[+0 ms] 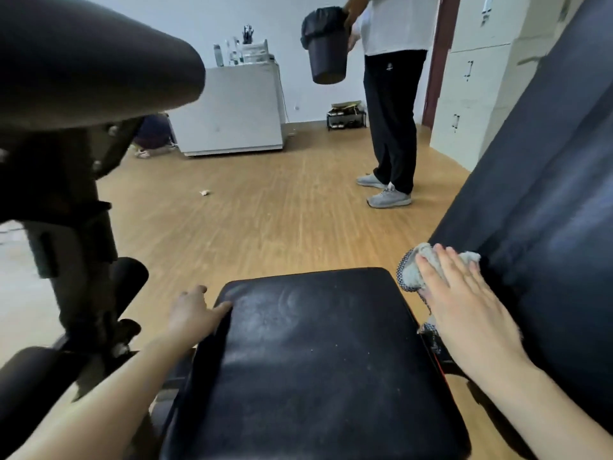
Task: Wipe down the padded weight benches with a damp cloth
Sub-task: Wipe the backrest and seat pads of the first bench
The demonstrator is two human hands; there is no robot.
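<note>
A black padded bench seat [315,360] fills the lower middle, its surface showing faint wipe marks. To its right rises a dark inclined back pad [547,194]. My right hand [464,303] lies flat with straight fingers on a grey-white cloth [411,270], pressing it against the lower end of the back pad beside the seat's far right corner. My left hand [192,313] rests on the seat's far left edge, thumb on the top surface and fingers down the side.
Another machine with black pads and rollers [66,194] stands close on the left. A person [391,94] stands ahead on the wooden floor holding a dark bin [326,44]. A white counter [232,107] sits at the back, lockers [471,78] at the right.
</note>
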